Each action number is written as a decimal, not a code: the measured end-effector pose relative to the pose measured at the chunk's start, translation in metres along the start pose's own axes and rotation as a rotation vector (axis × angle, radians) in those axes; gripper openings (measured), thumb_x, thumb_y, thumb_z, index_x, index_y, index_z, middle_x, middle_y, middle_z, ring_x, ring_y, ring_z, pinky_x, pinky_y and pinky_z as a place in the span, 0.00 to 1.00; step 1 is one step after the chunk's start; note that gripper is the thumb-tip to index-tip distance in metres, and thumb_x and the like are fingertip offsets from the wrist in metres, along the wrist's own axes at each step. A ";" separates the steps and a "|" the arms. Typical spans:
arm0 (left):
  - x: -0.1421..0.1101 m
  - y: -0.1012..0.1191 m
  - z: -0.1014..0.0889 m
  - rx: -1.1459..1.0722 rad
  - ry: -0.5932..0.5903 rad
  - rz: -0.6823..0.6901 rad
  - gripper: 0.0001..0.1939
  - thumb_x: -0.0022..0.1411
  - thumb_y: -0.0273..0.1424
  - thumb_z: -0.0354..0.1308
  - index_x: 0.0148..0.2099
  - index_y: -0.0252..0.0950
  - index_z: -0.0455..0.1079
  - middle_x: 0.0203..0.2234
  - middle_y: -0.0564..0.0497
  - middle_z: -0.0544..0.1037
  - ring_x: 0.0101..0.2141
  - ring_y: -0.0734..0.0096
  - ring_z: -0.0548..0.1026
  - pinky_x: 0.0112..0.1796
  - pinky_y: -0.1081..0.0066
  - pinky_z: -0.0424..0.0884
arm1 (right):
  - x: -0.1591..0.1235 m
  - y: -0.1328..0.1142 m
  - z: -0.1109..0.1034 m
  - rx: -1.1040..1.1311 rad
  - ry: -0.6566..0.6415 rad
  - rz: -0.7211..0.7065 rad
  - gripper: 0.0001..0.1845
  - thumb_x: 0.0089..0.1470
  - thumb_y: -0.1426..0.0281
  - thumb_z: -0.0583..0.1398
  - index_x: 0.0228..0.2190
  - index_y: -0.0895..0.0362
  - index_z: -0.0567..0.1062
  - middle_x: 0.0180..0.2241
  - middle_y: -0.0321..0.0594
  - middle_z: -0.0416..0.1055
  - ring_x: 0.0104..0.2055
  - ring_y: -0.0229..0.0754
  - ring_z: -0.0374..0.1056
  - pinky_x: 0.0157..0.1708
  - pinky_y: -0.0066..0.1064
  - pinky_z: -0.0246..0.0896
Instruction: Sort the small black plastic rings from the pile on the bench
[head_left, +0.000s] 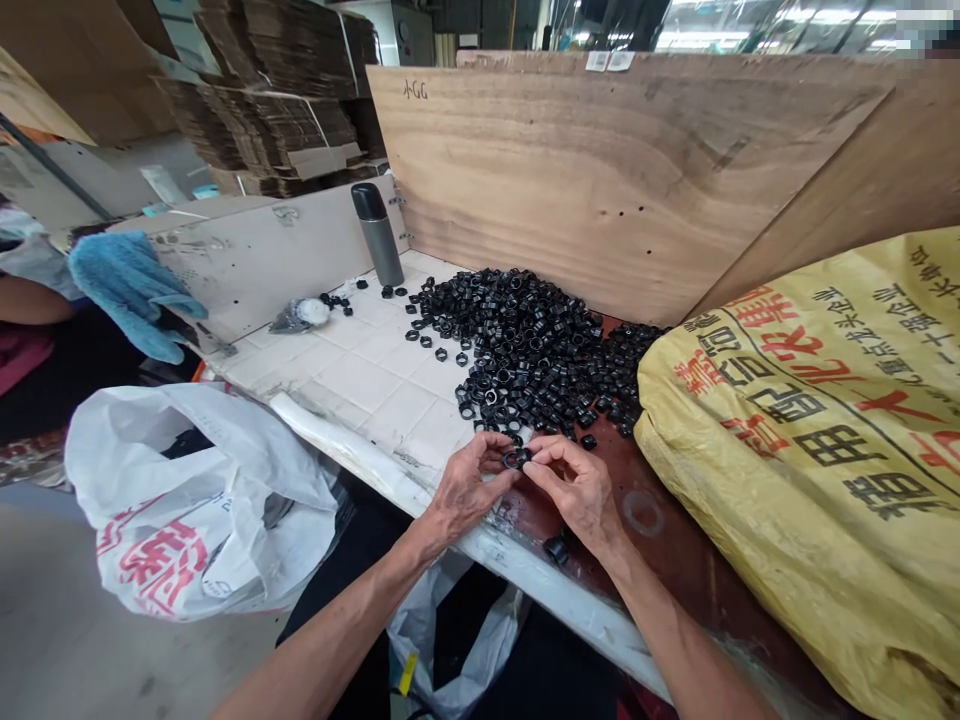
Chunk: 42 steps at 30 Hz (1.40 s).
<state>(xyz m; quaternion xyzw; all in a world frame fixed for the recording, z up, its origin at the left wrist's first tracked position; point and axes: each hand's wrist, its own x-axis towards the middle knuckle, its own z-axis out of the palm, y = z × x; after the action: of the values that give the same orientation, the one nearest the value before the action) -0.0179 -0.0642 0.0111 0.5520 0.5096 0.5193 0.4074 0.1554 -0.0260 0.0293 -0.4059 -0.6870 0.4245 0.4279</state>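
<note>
Close to the table's front edge, my left hand (472,476) and my right hand (576,482) meet around a small black ring (513,459). Thumb and fingers of the left hand pinch the ring from its left side. The right fingertips close on its right side, where a dark bit shows that is too small to name. Just beyond my fingers lies a big heap of similar black rings (525,340), spreading to the right. A separate black ring-shaped piece (556,548) rests near the edge, below my right hand.
A yellow printed sack (810,430) fills the right side. Wooden boards (600,170) wall the back. A dark bottle (379,235) stands at the back left corner, near a small plastic bag (300,316). A blue towel (131,285) and a white bag (202,500) are at the left.
</note>
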 end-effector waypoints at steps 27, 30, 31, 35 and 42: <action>0.004 0.002 -0.008 -0.204 -0.047 0.002 0.12 0.59 0.33 0.66 0.46 0.37 0.78 0.45 0.45 0.77 0.46 0.62 0.77 0.51 0.62 0.73 | -0.003 0.002 0.004 -0.143 -0.029 -0.072 0.06 0.59 0.68 0.60 0.39 0.54 0.76 0.35 0.39 0.75 0.32 0.41 0.72 0.34 0.31 0.68; 0.004 -0.003 -0.008 -0.141 -0.043 0.077 0.12 0.60 0.31 0.66 0.46 0.37 0.78 0.45 0.45 0.78 0.47 0.63 0.77 0.52 0.63 0.72 | -0.003 0.002 0.005 -0.179 -0.032 -0.080 0.06 0.60 0.67 0.59 0.38 0.54 0.76 0.32 0.38 0.75 0.28 0.40 0.71 0.30 0.30 0.66; 0.004 -0.005 -0.008 -0.128 -0.044 0.087 0.11 0.60 0.31 0.65 0.46 0.37 0.78 0.45 0.45 0.78 0.46 0.63 0.77 0.51 0.63 0.72 | -0.003 0.003 0.006 -0.188 -0.031 -0.080 0.06 0.61 0.67 0.59 0.38 0.54 0.76 0.31 0.37 0.75 0.28 0.40 0.71 0.30 0.30 0.66; 0.004 -0.006 -0.007 -0.097 -0.043 0.098 0.12 0.60 0.31 0.66 0.46 0.37 0.78 0.43 0.46 0.79 0.46 0.63 0.77 0.50 0.64 0.73 | -0.003 0.006 0.008 -0.263 -0.020 -0.087 0.08 0.63 0.66 0.57 0.34 0.55 0.75 0.25 0.36 0.73 0.27 0.40 0.70 0.30 0.29 0.63; 0.004 0.002 -0.007 -0.146 -0.073 -0.016 0.12 0.60 0.33 0.65 0.46 0.36 0.77 0.44 0.46 0.78 0.46 0.63 0.76 0.50 0.65 0.72 | -0.004 0.006 0.012 -0.335 0.018 -0.215 0.09 0.66 0.68 0.54 0.36 0.55 0.72 0.32 0.40 0.73 0.35 0.41 0.70 0.38 0.31 0.64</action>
<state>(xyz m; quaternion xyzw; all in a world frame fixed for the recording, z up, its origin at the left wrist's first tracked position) -0.0243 -0.0613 0.0146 0.5351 0.4596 0.5314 0.4690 0.1468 -0.0305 0.0191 -0.3994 -0.7835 0.2526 0.4035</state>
